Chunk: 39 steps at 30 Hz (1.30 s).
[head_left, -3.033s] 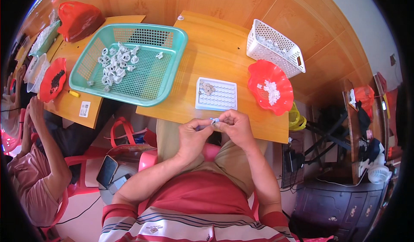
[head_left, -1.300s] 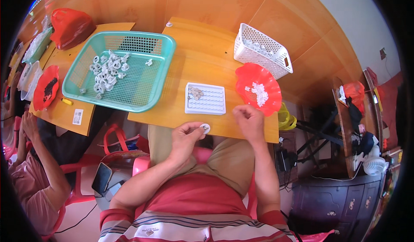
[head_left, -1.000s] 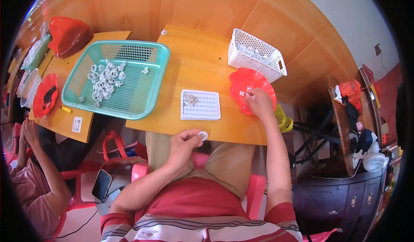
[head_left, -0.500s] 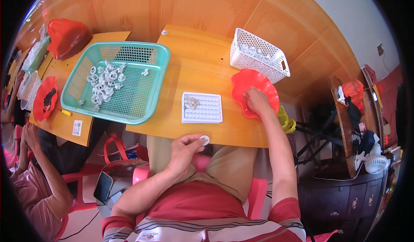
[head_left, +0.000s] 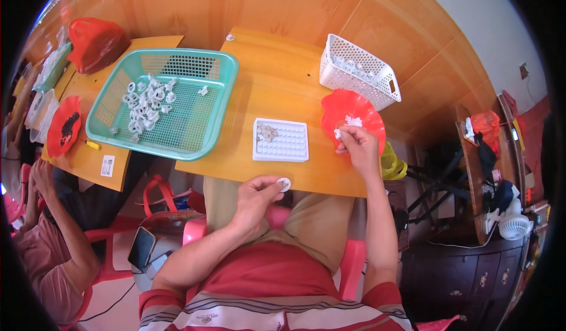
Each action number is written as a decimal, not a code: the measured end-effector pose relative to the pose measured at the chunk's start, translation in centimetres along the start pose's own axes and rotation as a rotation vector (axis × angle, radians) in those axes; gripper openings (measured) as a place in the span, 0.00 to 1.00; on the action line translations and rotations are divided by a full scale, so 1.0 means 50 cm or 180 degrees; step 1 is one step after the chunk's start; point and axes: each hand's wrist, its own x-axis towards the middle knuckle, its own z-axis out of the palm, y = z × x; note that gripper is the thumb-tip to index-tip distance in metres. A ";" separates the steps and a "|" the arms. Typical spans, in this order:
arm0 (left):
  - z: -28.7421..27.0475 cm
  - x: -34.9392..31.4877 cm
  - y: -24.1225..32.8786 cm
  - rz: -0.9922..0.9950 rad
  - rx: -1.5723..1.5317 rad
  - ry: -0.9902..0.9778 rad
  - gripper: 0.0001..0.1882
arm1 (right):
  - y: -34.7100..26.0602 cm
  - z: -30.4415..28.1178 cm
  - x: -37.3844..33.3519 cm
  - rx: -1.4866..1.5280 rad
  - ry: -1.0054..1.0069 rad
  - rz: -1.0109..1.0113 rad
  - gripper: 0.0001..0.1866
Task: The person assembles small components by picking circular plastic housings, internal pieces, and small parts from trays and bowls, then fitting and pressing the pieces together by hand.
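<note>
Just past the table's near edge, my left hand (head_left: pixel 257 199) pinches a small round white plastic piece (head_left: pixel 284 184) between thumb and fingers. At the near-left rim of a wavy red dish (head_left: pixel 373 119), my right hand (head_left: pixel 362 147) is closed on a small white part (head_left: pixel 338 133); its exact shape is too small to tell. More small white parts (head_left: pixel 354 121) lie inside that dish. Between the hands and farther off sits a white tray (head_left: pixel 281 157) with rows of small cups. Several grey-brown discs (head_left: pixel 266 132) are gathered at its left end.
A green mesh basket (head_left: pixel 194 155) at left holds many white ring-like fittings (head_left: pixel 147 104). Behind the red dish stands a white perforated basket (head_left: pixel 386 89) with pale parts. Farther left are another red dish (head_left: pixel 72 110) of dark bits, a red bag (head_left: pixel 97 43) and a seated person (head_left: pixel 59 248).
My right hand has risen out of the red dish toward me, now with a small white part in its fingers. The left hand still holds the round piece, its face turned slightly. The view shifted a little.
</note>
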 end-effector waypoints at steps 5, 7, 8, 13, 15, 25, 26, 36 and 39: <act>-0.003 0.003 -0.007 -0.0029 -0.0100 -0.0031 0.07 | 0.016 0.040 -0.065 0.0660 -0.0348 0.0083 0.09; -0.001 0.002 -0.007 -0.0060 -0.0135 -0.0012 0.07 | 0.015 0.054 -0.086 0.0533 -0.0408 0.0158 0.09; -0.001 0.002 -0.007 -0.0024 -0.0175 -0.0034 0.08 | 0.015 0.061 -0.094 0.0404 -0.0460 0.0223 0.09; -0.004 0.008 -0.012 0.0034 -0.0177 -0.0070 0.08 | 0.029 0.094 -0.110 0.0397 -0.0439 -0.0051 0.08; -0.004 0.011 -0.015 0.0081 -0.0264 -0.0062 0.08 | 0.030 0.105 -0.115 0.0302 -0.0439 -0.0362 0.08; 0.000 0.010 -0.009 0.0044 -0.0371 -0.0023 0.07 | 0.038 0.178 -0.159 0.0901 -0.0618 0.0341 0.09; -0.001 0.010 -0.010 0.0059 -0.0368 -0.0046 0.07 | 0.044 0.181 -0.159 0.1012 -0.0652 0.0340 0.08; -0.010 0.021 -0.023 0.0101 -0.0509 -0.0148 0.08 | 0.036 0.176 -0.167 0.0828 -0.0304 0.0224 0.08; -0.010 0.021 -0.019 0.0174 -0.0421 -0.0159 0.09 | 0.026 0.180 -0.181 0.0573 -0.0258 0.0207 0.09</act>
